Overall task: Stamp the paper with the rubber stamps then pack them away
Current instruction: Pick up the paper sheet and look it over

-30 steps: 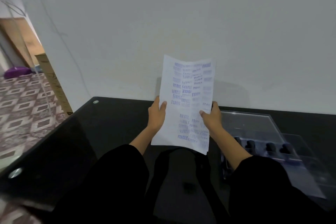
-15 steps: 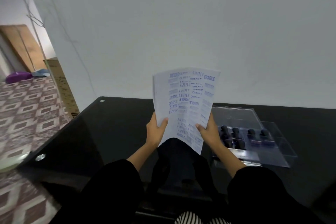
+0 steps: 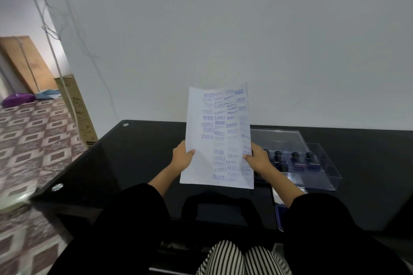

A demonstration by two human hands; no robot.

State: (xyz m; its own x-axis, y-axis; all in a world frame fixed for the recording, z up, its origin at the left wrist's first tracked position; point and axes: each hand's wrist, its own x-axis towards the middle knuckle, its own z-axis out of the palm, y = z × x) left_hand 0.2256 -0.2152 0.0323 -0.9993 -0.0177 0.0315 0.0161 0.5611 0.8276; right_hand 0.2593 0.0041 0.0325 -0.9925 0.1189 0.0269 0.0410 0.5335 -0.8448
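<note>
**Item: paper** [image 3: 220, 140]. One white sheet, held upright above the table's middle and crowded top to bottom with purple impressions: SAMPLE, FRAGILE, AIR MAIL.

**Hold:** the left hand [image 3: 182, 158] pinches the left edge with its thumb on the face. The right hand [image 3: 257, 159] pinches the right edge the same way.

**Adjacent:** rubber stamps [image 3: 295, 156], dark-knobbed, stand in rows inside a clear case [image 3: 328, 169]. The case is just right of the sheet and its top is open. The right hand hides the nearest row.

**Support:** black glass table [image 3: 134, 158] against a plain wall.

**Step, as judged:** stamping looks finished and the sheet is up for inspection. The stamps appear to be already in their slots.

**Next move calls for:** laying the sheet flat without smearing any fresh ink, then checking the hidden row and closing the case.
</note>
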